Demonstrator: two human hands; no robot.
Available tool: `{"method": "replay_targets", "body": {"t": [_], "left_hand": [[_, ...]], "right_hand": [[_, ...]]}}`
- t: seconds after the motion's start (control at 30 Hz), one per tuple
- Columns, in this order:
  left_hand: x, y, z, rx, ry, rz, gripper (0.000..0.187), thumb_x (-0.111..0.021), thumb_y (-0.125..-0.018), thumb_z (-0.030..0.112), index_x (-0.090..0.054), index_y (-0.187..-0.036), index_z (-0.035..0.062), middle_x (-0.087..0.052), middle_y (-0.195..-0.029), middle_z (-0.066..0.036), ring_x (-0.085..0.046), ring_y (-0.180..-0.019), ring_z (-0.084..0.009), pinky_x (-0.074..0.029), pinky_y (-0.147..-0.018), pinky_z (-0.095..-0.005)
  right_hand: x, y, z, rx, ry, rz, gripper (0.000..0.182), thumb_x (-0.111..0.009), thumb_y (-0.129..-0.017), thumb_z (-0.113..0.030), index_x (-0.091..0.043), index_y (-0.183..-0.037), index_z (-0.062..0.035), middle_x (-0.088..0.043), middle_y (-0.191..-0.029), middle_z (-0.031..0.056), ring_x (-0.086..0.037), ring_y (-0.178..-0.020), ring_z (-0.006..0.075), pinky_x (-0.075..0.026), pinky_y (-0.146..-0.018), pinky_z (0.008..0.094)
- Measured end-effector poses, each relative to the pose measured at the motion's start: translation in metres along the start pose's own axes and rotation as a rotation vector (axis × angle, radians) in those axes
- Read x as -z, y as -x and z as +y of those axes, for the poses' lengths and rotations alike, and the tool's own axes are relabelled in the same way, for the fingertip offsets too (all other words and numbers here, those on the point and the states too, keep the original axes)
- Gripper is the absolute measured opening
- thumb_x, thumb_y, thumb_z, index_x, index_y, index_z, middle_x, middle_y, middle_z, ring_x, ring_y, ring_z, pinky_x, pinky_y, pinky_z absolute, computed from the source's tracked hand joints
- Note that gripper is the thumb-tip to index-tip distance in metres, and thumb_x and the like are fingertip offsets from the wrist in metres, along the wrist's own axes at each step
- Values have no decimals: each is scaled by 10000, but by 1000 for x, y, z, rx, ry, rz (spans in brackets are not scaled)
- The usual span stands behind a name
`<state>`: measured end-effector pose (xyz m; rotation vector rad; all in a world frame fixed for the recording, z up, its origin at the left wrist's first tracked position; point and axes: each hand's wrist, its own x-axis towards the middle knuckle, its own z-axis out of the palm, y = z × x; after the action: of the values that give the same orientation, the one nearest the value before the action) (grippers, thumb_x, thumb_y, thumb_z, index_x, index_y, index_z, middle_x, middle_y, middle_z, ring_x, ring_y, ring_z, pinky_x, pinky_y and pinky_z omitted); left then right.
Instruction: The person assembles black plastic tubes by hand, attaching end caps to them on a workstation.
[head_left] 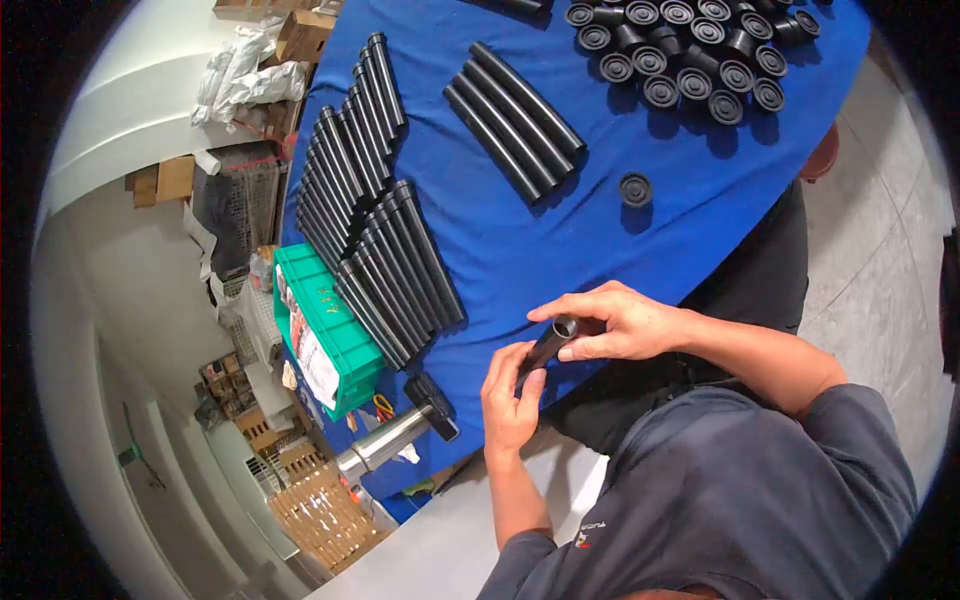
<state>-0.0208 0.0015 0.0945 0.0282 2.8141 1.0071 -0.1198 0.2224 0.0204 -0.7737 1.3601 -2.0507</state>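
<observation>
My left hand [508,402] and my right hand [620,322] both hold one short black tube [548,348] over the near edge of the blue-covered table [620,250]. My left hand wraps the tube's lower part. The fingers of my right hand close around its open upper end. A single black round cap [635,188] lies alone on the cloth beyond my right hand.
Long rows of black tubes [375,220] lie at the left of the table, and a smaller group of tubes [515,120] lies in the middle. A heap of black caps [690,50] sits at the far right. A green crate [335,335] and a metal-handled mallet [400,435] lie near my left hand.
</observation>
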Motion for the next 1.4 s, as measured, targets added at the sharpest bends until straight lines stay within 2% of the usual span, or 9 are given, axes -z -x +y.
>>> {"method": "replay_targets", "body": {"t": [0.13,0.27,0.53,0.73,0.77,0.97,1.07,1.2,1.4], "left_hand": [[-4,2,-2,86,63,-8,516,-725,-886,102,-596,-1377,12,-649,-1171,-144,-657,-1034,-251,-507,-938,-346],[-10,-1,-8,19,-43,92,418,-771,-800,13,-662,-1203,-2,-681,-1072,-124,-683,-991,-246,-539,-905,-366],[-21,11,-1,169,920,412,348,-706,-931,82,-577,-1244,-1,-697,-1168,-186,-666,-1082,-253,-503,-998,-397],[-33,11,-16,291,1592,417,311,-608,-1015,156,-542,-1313,96,-603,-1362,-213,-625,-1214,-296,-529,-1029,-452],[-40,12,-21,328,1684,410,320,-595,-1025,164,-535,-1335,110,-590,-1387,-201,-620,-1223,-291,-533,-1028,-454],[-80,15,-20,274,1792,310,482,-641,-990,146,-483,-1445,140,-505,-1503,-146,-543,-1328,-275,-452,-1114,-447],[-79,7,-10,282,1780,287,497,-719,-925,115,-539,-1388,103,-509,-1499,-168,-478,-1398,-296,-377,-1176,-464],[-75,-9,-23,40,1827,271,308,-673,-947,54,-594,-1242,97,-559,-1425,-226,-557,-1306,-403,-470,-1101,-584],[-78,-32,-34,-49,1840,280,341,-619,-963,16,-571,-1272,151,-576,-1383,-273,-536,-1320,-448,-501,-1082,-565]], "right_hand": [[-3,-2,13,-15,44,105,343,-797,-882,-246,-654,-1113,-38,-673,-822,70,-606,-706,132,-494,-643,308],[-6,-3,14,-46,98,117,390,-852,-827,-275,-642,-1053,-38,-584,-728,14,-550,-673,118,-446,-601,300],[-12,-11,10,82,214,15,747,-901,-730,-259,-575,-1357,-18,-614,-1175,132,-605,-1047,207,-506,-780,308],[-10,-9,3,-38,308,-93,651,-849,-776,-173,-584,-1344,4,-674,-1029,136,-671,-953,251,-537,-821,352],[-13,-11,7,160,441,-34,514,-812,-805,-97,-620,-1271,5,-683,-955,117,-665,-841,205,-524,-775,328],[-14,-3,2,-228,212,68,293,-772,-888,-150,-652,-1113,-5,-708,-845,70,-656,-741,133,-501,-659,290],[-17,-5,12,-23,245,75,316,-788,-890,-225,-673,-1087,-7,-717,-825,62,-651,-709,120,-514,-653,302],[-18,5,-12,-45,503,101,518,-817,-853,-270,-603,-1253,-20,-669,-914,130,-662,-764,222,-536,-661,373],[19,15,-63,142,1365,434,613,-814,-789,-210,-580,-1344,-95,-599,-1202,169,-628,-1007,345,-557,-789,431]]}}
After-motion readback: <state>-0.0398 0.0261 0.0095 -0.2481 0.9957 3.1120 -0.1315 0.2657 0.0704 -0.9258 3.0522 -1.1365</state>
